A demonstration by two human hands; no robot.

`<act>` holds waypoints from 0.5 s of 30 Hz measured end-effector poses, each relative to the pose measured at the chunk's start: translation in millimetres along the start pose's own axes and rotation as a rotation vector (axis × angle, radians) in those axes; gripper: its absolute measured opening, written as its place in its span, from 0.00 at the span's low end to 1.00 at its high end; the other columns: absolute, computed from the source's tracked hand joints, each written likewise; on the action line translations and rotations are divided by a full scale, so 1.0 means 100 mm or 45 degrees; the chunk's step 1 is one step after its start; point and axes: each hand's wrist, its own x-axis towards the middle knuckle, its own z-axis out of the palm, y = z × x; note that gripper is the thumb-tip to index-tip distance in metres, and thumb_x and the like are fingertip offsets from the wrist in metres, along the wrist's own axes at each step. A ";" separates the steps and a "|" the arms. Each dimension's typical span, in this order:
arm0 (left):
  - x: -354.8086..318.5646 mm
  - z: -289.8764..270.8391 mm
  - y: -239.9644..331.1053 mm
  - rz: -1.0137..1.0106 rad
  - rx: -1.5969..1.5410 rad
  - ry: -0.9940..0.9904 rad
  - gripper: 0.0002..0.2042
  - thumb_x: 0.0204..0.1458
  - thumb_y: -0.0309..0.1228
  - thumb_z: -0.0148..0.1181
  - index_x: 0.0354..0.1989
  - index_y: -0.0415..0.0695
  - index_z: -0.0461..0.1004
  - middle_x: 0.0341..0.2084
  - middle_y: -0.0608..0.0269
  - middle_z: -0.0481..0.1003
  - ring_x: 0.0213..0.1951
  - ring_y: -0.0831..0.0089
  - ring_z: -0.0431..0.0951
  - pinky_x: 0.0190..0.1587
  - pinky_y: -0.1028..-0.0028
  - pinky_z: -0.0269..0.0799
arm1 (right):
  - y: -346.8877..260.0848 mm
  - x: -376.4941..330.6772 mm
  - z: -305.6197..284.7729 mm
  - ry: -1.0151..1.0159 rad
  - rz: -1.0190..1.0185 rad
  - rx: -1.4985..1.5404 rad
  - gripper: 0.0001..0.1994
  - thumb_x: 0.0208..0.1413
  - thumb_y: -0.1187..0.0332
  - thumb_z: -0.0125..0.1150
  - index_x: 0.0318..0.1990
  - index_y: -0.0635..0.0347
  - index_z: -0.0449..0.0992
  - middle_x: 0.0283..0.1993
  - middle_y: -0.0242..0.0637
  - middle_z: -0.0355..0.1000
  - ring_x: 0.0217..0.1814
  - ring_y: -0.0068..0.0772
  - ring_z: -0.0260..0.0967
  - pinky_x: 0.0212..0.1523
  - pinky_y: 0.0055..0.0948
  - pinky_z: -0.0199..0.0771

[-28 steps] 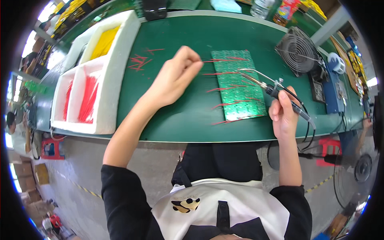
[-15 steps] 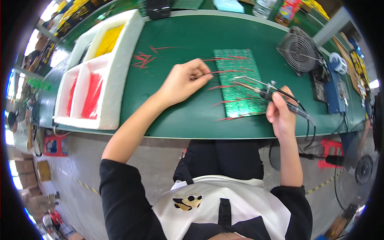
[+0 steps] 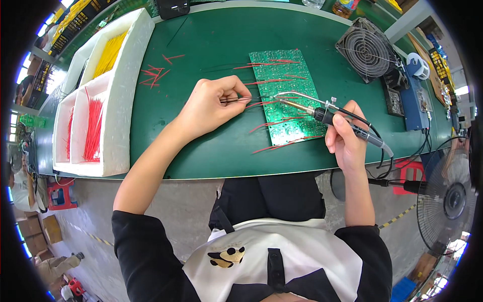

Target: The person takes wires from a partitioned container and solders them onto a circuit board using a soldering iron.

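Note:
Pinched between the thumb and fingers of my left hand (image 3: 214, 103) are thin black wires (image 3: 232, 100). One wire's end reaches over the left edge of a green circuit board (image 3: 282, 132). My right hand (image 3: 348, 141) grips a soldering iron (image 3: 322, 115) with a thin curved metal tube (image 3: 302, 94) clamped along it. The iron's tip and the tube's end meet close to the black wire's end; whether they touch is too small to tell. Several red wires (image 3: 266, 81) lie in rows on the board, their free ends sticking out past its left edge.
At left stands a white foam box (image 3: 118, 146) with red wires (image 3: 93, 131) and yellow wires (image 3: 110, 54) in compartments. Short red pieces (image 3: 156, 75) lie beside it. A square metal fan (image 3: 366, 50) and a blue soldering station (image 3: 416, 100) stand at right, with cables hanging near my right hand.
The whole view has shifted a little. Against the board, my left hand has come nearer to me, bringing the black wire's end close to the iron's tip. My right hand keeps the iron over the board.

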 end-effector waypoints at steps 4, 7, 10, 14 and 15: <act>0.00 0.00 0.00 0.009 0.016 -0.015 0.03 0.44 0.19 0.57 0.28 0.35 0.72 0.14 0.71 0.68 0.19 0.91 0.60 0.21 0.86 0.57 | 0.02 -0.01 0.00 -0.042 -0.024 -0.036 0.09 0.52 0.72 0.57 0.28 0.61 0.61 0.15 0.34 0.64 0.12 0.19 0.61 0.10 0.15 0.57; 0.00 0.00 0.00 0.007 0.022 -0.028 0.03 0.44 0.19 0.57 0.28 0.35 0.72 0.15 0.71 0.68 0.19 0.91 0.61 0.22 0.87 0.57 | 0.02 -0.01 0.01 -0.012 -0.041 -0.070 0.10 0.52 0.72 0.57 0.28 0.61 0.61 0.15 0.34 0.64 0.12 0.18 0.60 0.10 0.15 0.57; -0.01 -0.01 -0.01 -0.018 -0.036 -0.037 0.03 0.44 0.19 0.56 0.28 0.35 0.72 0.16 0.71 0.70 0.20 0.91 0.62 0.22 0.87 0.59 | 0.03 0.00 0.03 0.006 -0.051 -0.123 0.10 0.52 0.71 0.57 0.27 0.61 0.61 0.15 0.34 0.64 0.12 0.17 0.60 0.11 0.15 0.56; -0.01 -0.01 -0.02 -0.034 -0.032 -0.050 0.02 0.44 0.18 0.57 0.28 0.35 0.72 0.18 0.70 0.71 0.21 0.91 0.63 0.23 0.87 0.60 | 0.03 0.00 0.02 0.017 -0.061 -0.137 0.10 0.52 0.71 0.58 0.27 0.61 0.62 0.15 0.34 0.65 0.11 0.17 0.59 0.11 0.15 0.56; -0.01 0.00 -0.03 -0.022 -0.039 -0.050 0.02 0.44 0.18 0.57 0.28 0.35 0.72 0.19 0.70 0.71 0.21 0.91 0.64 0.24 0.87 0.62 | 0.03 0.00 0.02 0.021 -0.060 -0.135 0.10 0.52 0.71 0.58 0.27 0.61 0.62 0.14 0.34 0.65 0.11 0.16 0.59 0.11 0.14 0.56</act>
